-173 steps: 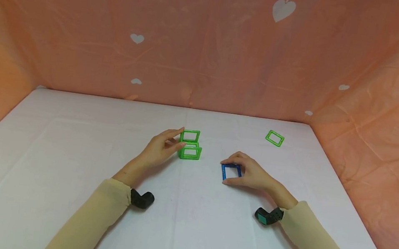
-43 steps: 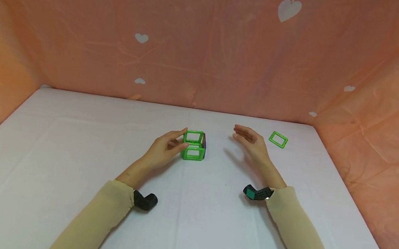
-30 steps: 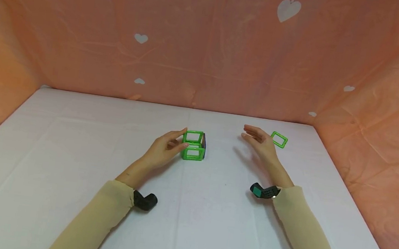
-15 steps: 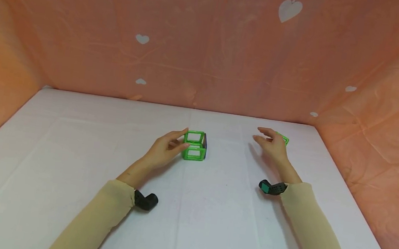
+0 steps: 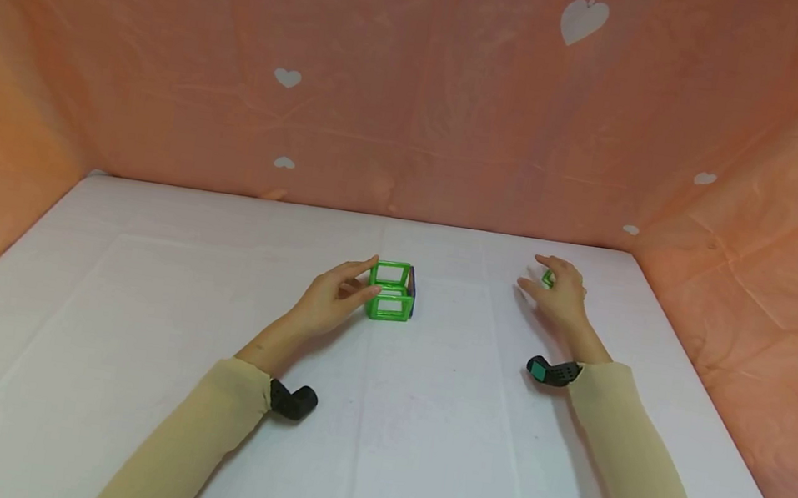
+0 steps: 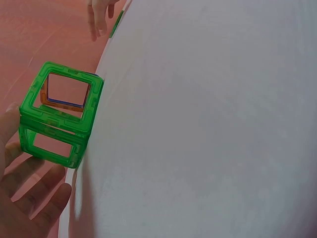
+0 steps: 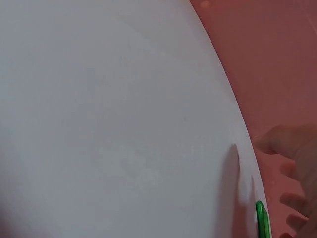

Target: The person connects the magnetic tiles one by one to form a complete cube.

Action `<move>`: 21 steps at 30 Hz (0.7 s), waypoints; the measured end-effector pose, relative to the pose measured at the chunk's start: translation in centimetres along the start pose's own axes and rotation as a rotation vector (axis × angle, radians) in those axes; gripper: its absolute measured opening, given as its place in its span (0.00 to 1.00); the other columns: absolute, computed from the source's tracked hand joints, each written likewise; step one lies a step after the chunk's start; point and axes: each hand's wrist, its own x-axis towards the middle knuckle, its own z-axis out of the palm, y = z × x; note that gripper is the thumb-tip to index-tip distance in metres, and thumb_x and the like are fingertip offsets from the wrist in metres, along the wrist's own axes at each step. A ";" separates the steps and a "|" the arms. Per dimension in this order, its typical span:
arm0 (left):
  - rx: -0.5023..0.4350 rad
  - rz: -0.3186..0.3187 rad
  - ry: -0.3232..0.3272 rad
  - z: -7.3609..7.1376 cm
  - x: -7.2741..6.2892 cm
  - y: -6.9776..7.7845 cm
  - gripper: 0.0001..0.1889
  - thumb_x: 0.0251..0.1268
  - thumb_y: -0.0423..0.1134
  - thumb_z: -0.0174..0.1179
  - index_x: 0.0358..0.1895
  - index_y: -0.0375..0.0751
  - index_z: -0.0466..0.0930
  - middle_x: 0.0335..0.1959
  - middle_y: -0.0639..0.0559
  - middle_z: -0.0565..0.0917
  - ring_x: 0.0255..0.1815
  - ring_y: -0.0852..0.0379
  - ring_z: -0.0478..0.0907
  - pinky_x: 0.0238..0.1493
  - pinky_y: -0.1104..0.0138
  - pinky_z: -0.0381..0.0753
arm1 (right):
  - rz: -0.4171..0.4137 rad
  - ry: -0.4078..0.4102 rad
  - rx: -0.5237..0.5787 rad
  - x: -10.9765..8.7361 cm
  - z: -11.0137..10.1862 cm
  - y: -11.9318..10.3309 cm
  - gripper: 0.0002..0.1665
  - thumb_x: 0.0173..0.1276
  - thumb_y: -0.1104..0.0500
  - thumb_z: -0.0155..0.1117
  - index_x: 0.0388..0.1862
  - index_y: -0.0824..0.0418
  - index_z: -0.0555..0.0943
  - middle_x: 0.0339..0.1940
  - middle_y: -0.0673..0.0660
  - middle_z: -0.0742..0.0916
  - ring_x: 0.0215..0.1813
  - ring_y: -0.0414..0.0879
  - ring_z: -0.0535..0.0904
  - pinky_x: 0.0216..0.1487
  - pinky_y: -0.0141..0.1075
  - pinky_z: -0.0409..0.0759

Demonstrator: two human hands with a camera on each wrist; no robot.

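Observation:
My left hand (image 5: pixel 322 299) holds a small box of magnetic tiles by its left side, thumb and fingertips at the frame edges. Most of the box (image 5: pixel 393 295) is green open-framed tiles; a blue tile (image 5: pixel 412 291) makes its right side. In the left wrist view, an orange-brown frame (image 6: pixel 64 105) shows through the top green tile (image 6: pixel 53 121). At the back right, my right hand (image 5: pixel 561 297) hovers with thumb and fingers spread over a loose green tile (image 5: pixel 548 280), which it partly hides. That tile's edge (image 7: pixel 262 219) appears low in the right wrist view.
A white cloth (image 5: pixel 420 437) covers the table. Orange sheeting (image 5: pixel 401 115) with white hearts stands behind it and along both sides. Each wrist wears a black camera, one on the left (image 5: pixel 292 402) and one on the right (image 5: pixel 553 372).
Earlier my right hand held the blue tile; that tile now stands on the box's right side. Since then the right hand has moved right, over the loose green tile. The left hand keeps its hold.

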 end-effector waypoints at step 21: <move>0.003 0.003 0.005 0.1 0.0 -0.1 0.29 0.70 0.41 0.57 0.71 0.40 0.64 0.65 0.41 0.73 0.52 0.42 0.79 0.54 0.51 0.78 | 0.197 0.033 -0.044 0.3 0.1 1.2 0.44 0.65 0.48 0.62 0.73 0.67 0.59 0.73 0.75 0.57 0.73 0.71 0.49 0.67 0.65 0.47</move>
